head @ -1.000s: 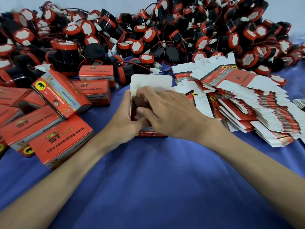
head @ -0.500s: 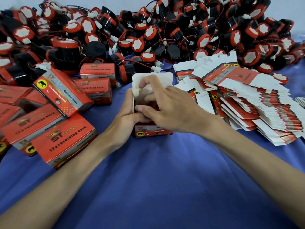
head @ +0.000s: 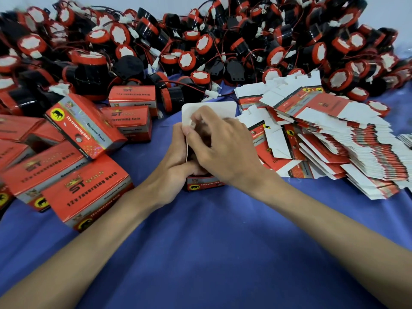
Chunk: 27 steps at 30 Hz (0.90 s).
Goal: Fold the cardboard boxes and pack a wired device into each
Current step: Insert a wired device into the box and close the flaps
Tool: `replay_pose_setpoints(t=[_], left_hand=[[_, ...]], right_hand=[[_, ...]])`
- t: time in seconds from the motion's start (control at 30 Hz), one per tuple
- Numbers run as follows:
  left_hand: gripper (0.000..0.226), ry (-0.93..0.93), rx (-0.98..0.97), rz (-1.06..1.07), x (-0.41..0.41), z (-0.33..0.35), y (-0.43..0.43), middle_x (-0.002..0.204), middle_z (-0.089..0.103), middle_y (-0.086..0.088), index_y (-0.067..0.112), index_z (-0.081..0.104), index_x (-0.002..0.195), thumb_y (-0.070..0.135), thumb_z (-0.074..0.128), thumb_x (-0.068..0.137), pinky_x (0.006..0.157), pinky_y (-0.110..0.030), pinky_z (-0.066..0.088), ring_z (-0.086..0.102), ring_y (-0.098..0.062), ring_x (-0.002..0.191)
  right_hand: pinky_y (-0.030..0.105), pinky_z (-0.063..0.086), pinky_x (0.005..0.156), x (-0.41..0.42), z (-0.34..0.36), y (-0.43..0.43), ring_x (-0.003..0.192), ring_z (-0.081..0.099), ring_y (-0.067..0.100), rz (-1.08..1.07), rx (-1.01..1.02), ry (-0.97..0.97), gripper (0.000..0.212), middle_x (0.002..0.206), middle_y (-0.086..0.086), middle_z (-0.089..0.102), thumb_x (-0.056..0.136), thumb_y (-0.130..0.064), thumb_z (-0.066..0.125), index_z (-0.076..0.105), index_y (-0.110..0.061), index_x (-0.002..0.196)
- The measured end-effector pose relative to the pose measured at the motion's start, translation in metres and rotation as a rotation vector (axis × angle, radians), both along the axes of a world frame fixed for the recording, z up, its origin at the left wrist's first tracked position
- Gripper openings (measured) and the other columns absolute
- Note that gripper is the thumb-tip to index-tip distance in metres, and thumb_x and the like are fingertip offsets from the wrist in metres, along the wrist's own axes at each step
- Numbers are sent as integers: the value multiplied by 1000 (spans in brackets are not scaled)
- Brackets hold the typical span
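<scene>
A small red cardboard box [head: 204, 183] stands upright on the blue cloth at the centre, its white lid flap [head: 214, 108] raised at the back. My left hand [head: 172, 172] grips the box's left side. My right hand [head: 223, 148] covers the open top with curled fingers that pinch something small and white at the flap's left edge. What lies inside the box is hidden by my hands. A large heap of black and red wired devices [head: 200, 45] fills the back of the table.
Several closed red boxes [head: 84, 128] lie piled at the left. A fanned stack of flat unfolded box blanks [head: 334, 141] lies at the right. Blue cloth [head: 211, 253] covers the table in front.
My right hand's fingers have moved from down inside the box up to the lid flap's left edge. My left hand has kept its hold on the box.
</scene>
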<state>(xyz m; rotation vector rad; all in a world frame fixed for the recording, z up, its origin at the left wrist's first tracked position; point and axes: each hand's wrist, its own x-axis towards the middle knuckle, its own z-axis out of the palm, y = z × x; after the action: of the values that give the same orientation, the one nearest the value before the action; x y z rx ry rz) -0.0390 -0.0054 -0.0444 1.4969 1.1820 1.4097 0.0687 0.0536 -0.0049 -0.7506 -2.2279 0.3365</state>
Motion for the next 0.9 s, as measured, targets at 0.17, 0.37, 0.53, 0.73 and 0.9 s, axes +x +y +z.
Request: replay_pose_setpoints(t=[0.17,0.37,0.53,0.73,0.9], left_hand=[[38,-63,-1,-15,-4,0,3,97,61,26,23,40,100,3,49,69,80,-18,48,56,2,100],[38,-105,37,45,-2,-1,4,94,57,13,23,42,105,5,44,71,75,-18,47,55,-1,91],[43,-108,74,69,1,1,3,102,54,8,23,41,111,0,39,75,74,-14,47,56,3,93],[40,-73,73,78,4,2,2,102,54,12,23,39,113,4,41,77,72,-10,45,55,8,90],[56,-87,74,-28,-1,3,-2,115,61,18,24,38,122,11,50,70,86,-22,49,58,-6,112]], right_hand=[[46,46,65,5,4,9,67,60,33,72,-33,-12,19,67,5,66,92,-28,56,58,-9,92],[43,42,57,9,7,13,54,52,28,59,-4,-19,14,59,5,60,91,-21,55,55,-8,86],[40,47,66,13,13,11,71,61,26,134,42,-245,25,75,-1,70,88,-32,50,72,-21,88],[43,47,65,21,20,20,74,61,26,304,16,-308,28,75,0,71,92,-28,49,76,-21,90],[44,45,74,24,29,26,86,59,21,398,-31,-503,55,84,1,70,91,-53,36,77,-17,92]])
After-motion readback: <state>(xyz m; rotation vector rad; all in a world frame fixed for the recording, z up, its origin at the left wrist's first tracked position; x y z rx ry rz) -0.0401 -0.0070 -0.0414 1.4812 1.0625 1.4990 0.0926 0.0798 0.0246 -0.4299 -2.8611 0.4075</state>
